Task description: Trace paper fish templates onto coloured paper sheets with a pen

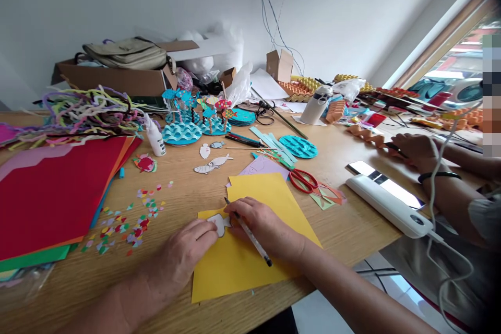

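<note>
A white paper fish cutout (219, 224) lies on a sheet of yellow paper (250, 261). The fingertips of my left hand (190, 245) are closed together and press on the cutout's left side. My right hand (260, 224) has a clear-barrelled pen (250, 236) held slantwise between its fingers, and its fingertips are by the fish's tail. More white paper fish (213, 164) lie beyond the yellow sheet. Behind its far edge is a lilac sheet (264, 166) with a drawn outline. Red-handled scissors (303, 181) rest by the sheet's right side.
Paper scraps (135, 224) and stacked coloured sheets (58, 188) lie left. A glue bottle (155, 135) stands near blue fish models (182, 133). To the right are a white device with a cable (387, 206), a phone (385, 182) and another person's hands (417, 148). The table's front edge is close.
</note>
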A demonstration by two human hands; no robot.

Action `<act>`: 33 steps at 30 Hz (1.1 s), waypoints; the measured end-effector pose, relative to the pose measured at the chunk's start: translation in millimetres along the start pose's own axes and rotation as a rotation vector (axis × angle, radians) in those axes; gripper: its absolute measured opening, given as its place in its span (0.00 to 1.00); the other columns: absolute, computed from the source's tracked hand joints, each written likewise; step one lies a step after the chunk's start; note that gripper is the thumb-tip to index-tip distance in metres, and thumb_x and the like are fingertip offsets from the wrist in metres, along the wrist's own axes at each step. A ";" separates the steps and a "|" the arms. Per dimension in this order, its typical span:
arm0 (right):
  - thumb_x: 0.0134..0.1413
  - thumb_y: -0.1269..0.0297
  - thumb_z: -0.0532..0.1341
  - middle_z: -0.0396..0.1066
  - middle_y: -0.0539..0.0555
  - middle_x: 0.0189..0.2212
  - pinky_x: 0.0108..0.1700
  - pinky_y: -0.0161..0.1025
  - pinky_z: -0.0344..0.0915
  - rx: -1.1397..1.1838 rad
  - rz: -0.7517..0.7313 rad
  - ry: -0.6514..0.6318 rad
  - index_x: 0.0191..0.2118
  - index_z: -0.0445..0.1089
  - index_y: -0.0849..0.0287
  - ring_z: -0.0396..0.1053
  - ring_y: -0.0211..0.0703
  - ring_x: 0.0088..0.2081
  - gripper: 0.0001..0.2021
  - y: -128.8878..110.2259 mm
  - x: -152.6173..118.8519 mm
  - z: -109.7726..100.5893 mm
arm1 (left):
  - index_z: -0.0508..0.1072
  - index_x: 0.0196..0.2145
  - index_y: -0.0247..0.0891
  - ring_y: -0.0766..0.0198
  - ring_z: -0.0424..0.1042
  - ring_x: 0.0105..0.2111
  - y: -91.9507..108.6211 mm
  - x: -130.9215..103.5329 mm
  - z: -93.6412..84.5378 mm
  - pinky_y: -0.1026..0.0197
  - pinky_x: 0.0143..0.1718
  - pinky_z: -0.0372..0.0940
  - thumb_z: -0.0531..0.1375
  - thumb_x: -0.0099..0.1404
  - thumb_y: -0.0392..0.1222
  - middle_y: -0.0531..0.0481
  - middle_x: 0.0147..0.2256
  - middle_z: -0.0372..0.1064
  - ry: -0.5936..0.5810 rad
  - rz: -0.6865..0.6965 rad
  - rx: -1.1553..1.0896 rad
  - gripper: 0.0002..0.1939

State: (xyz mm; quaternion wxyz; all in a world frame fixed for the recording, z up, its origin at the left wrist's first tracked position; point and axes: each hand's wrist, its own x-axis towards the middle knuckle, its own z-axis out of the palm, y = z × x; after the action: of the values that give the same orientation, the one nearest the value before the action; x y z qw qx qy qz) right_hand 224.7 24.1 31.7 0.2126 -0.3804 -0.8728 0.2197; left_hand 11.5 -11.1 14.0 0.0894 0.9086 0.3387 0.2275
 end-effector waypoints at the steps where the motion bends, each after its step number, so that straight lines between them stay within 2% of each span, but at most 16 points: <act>1: 0.50 0.75 0.61 0.72 0.58 0.38 0.42 0.39 0.65 -0.004 0.010 -0.009 0.43 0.68 0.63 0.68 0.46 0.39 0.12 -0.6 0.3 0.5 | 0.68 0.42 0.37 0.62 0.69 0.43 -2.9 -0.7 -3.8 0.62 0.45 0.66 0.43 0.64 0.24 0.47 0.42 0.70 0.022 -0.003 -0.029 0.19; 3: 0.50 0.76 0.61 0.72 0.58 0.37 0.41 0.39 0.65 -0.005 0.031 -0.015 0.42 0.68 0.63 0.68 0.46 0.39 0.11 -2.6 0.9 0.6 | 0.68 0.42 0.39 0.63 0.70 0.43 -9.5 -0.3 -14.3 0.63 0.44 0.66 0.44 0.63 0.26 0.48 0.42 0.70 0.053 -0.058 -0.080 0.17; 7: 0.50 0.77 0.60 0.71 0.57 0.36 0.40 0.39 0.66 0.029 0.075 -0.015 0.41 0.67 0.62 0.68 0.45 0.38 0.11 -5.6 1.4 -0.1 | 0.69 0.39 0.40 0.62 0.71 0.37 -18.9 6.5 -36.1 0.64 0.35 0.67 0.49 0.61 0.32 0.50 0.38 0.71 0.033 -0.298 -0.176 0.13; 11: 0.48 0.76 0.61 0.71 0.57 0.36 0.39 0.40 0.66 0.052 0.120 0.007 0.40 0.65 0.61 0.68 0.46 0.37 0.11 -3.9 -0.2 2.7 | 0.70 0.39 0.41 0.62 0.70 0.35 -18.9 13.7 -37.1 0.65 0.31 0.65 0.54 0.56 0.35 0.50 0.39 0.71 -0.066 -0.482 -0.317 0.12; 14: 0.47 0.77 0.61 0.70 0.57 0.36 0.38 0.40 0.66 0.078 0.067 0.067 0.40 0.63 0.61 0.68 0.45 0.37 0.13 -2.4 -3.1 5.3 | 0.70 0.41 0.42 0.61 0.70 0.36 -16.7 16.8 -28.2 0.65 0.32 0.64 0.55 0.56 0.36 0.51 0.40 0.71 -0.084 -0.503 -0.394 0.14; 17: 0.47 0.78 0.58 0.69 0.55 0.35 0.37 0.39 0.65 0.126 0.018 0.128 0.40 0.62 0.60 0.67 0.42 0.35 0.13 -2.5 -6.1 6.1 | 0.70 0.44 0.42 0.60 0.69 0.40 -14.4 20.5 -22.1 0.63 0.39 0.63 0.55 0.55 0.34 0.51 0.41 0.71 -0.079 -0.509 -0.446 0.17; 20: 0.47 0.80 0.56 0.67 0.53 0.33 0.35 0.36 0.65 0.139 -0.010 0.165 0.40 0.61 0.58 0.66 0.40 0.33 0.14 -3.3 -7.1 6.0 | 0.68 0.46 0.42 0.61 0.68 0.43 -12.3 25.2 -19.0 0.63 0.44 0.61 0.54 0.53 0.31 0.52 0.43 0.70 -0.069 -0.544 -0.665 0.22; 22: 0.47 0.81 0.55 0.67 0.52 0.33 0.35 0.35 0.65 0.136 -0.041 0.185 0.41 0.60 0.58 0.65 0.39 0.32 0.15 -4.8 -6.0 5.4 | 0.68 0.45 0.42 0.62 0.68 0.42 -12.5 27.6 -17.0 0.64 0.43 0.61 0.53 0.52 0.31 0.52 0.42 0.71 -0.062 -0.535 -0.849 0.21; 24: 0.47 0.80 0.55 0.66 0.52 0.33 0.34 0.35 0.65 0.133 -0.064 0.209 0.41 0.60 0.57 0.65 0.38 0.32 0.15 -7.8 -4.0 3.2 | 0.69 0.42 0.41 0.63 0.68 0.40 -15.0 28.8 -16.5 0.65 0.41 0.61 0.52 0.51 0.31 0.53 0.39 0.70 -0.043 -0.521 -0.928 0.20; 28: 0.50 0.77 0.56 0.67 0.53 0.35 0.35 0.35 0.66 0.111 -0.051 0.281 0.42 0.59 0.55 0.66 0.40 0.34 0.14 -15.9 -0.7 -4.9 | 0.71 0.36 0.39 0.66 0.67 0.32 -30.0 27.7 -28.6 0.67 0.32 0.61 0.52 0.50 0.33 0.55 0.32 0.69 0.002 -0.624 -0.776 0.15; 30: 0.52 0.75 0.56 0.67 0.53 0.35 0.35 0.36 0.67 0.093 -0.046 0.295 0.43 0.59 0.55 0.67 0.41 0.34 0.13 -18.3 -0.8 -7.7 | 0.70 0.34 0.38 0.67 0.65 0.26 -42.8 25.9 -41.4 0.68 0.25 0.59 0.53 0.50 0.36 0.55 0.30 0.68 0.020 -0.695 -0.707 0.12; 33: 0.53 0.74 0.55 0.67 0.53 0.35 0.34 0.35 0.67 0.084 -0.051 0.279 0.43 0.59 0.54 0.67 0.41 0.33 0.13 -18.0 -2.6 -6.9 | 0.68 0.33 0.38 0.69 0.62 0.21 -66.8 24.5 -61.5 0.69 0.20 0.56 0.54 0.53 0.39 0.56 0.26 0.66 0.076 -0.766 -0.636 0.09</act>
State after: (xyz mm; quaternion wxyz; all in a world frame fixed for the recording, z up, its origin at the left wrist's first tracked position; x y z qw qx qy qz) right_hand 219.8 12.6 46.6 0.3532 -0.3758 -0.8341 0.1955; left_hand -39.7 55.9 55.7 0.4267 0.6378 0.5650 0.3031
